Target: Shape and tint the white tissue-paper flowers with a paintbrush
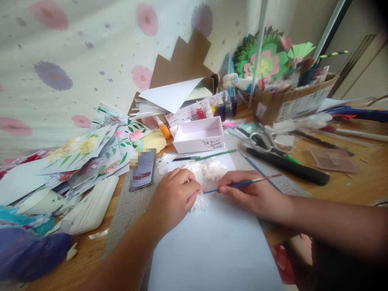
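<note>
A thin blue paintbrush (242, 184) is in my right hand (247, 192), its brownish bristle end to the right and its handle end reaching the fingers of my left hand (176, 196). My left fingers are pinched together at the handle's tip, beside a white ruffled piece (198, 204); what exactly they grip is too small to make out. Just beyond both hands lies a heap of white ruffled pieces (212, 169). Under them a white paper sheet (212, 250) spreads toward me. A green pencil-like stick (216, 154) lies behind the heap.
A small white box (198, 137) stands behind the hands, with several paint bottles (221, 109) beyond it. Scissors (266, 141) and a black-handled tool (287, 163) lie right. A phone (143, 169) and painted papers (81, 149) are left. A cardboard box (297, 103) stands back right.
</note>
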`<state>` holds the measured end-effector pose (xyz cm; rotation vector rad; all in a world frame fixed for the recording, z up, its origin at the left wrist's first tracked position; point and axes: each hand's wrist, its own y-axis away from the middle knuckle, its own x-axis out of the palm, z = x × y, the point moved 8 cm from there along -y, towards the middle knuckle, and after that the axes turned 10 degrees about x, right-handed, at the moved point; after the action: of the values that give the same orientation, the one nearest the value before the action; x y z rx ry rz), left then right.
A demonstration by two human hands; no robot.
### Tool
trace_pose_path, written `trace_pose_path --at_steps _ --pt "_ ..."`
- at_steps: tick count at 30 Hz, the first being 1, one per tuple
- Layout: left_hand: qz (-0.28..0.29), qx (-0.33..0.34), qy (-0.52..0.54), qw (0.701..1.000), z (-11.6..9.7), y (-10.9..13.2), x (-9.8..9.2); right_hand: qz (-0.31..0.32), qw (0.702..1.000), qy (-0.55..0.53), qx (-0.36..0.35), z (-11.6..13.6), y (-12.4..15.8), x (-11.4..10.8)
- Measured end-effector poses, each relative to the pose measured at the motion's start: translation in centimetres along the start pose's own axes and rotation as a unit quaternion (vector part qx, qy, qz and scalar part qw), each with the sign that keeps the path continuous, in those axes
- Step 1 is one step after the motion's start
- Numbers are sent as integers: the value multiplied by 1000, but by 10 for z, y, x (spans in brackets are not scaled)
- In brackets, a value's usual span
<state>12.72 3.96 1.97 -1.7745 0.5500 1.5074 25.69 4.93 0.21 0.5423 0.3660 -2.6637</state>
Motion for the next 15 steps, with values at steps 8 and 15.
trace_pose_path --at_steps 8,15 --pt "-17 -54 86 995 11 2 0 71 982 161 -73 15 3 15" --pt "-1 -98 103 990 16 2 6 72 991 105 -45 8 4 10"
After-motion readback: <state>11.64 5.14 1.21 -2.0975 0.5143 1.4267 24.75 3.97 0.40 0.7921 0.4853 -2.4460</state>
